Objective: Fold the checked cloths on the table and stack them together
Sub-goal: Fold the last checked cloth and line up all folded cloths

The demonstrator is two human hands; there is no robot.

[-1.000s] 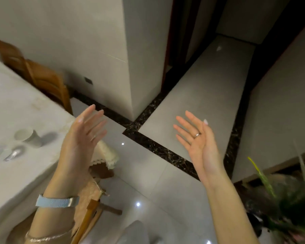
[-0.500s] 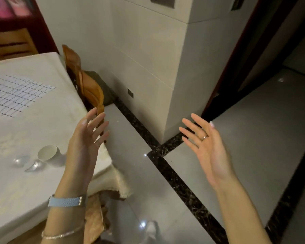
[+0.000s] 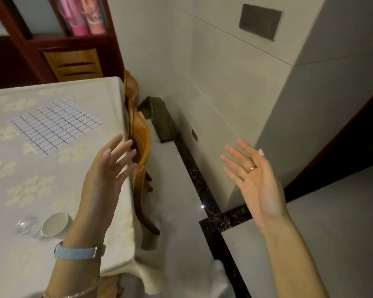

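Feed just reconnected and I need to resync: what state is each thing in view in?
left hand: open, raised, holding nothing.
right hand: open, palm up, holding nothing.
checked cloth: lying flat on the table, no hand on it.
white cup: upright, looks empty.
wooden chair: pushed in against the table.

2 hands raised side by side, well apart. Left hand [image 3: 103,175]: fingers straight and spread, thumb edge toward the camera, palm apparently turned toward the right hand [image 3: 254,179]. Right hand: palm facing the camera, 4 fingers fanned, thumb uppermost, a ring [image 3: 252,168] on 1 finger. Left forearm [image 3: 71,274] bears a blue band [image 3: 78,252] at the wrist; right forearm [image 3: 293,263] is bare.
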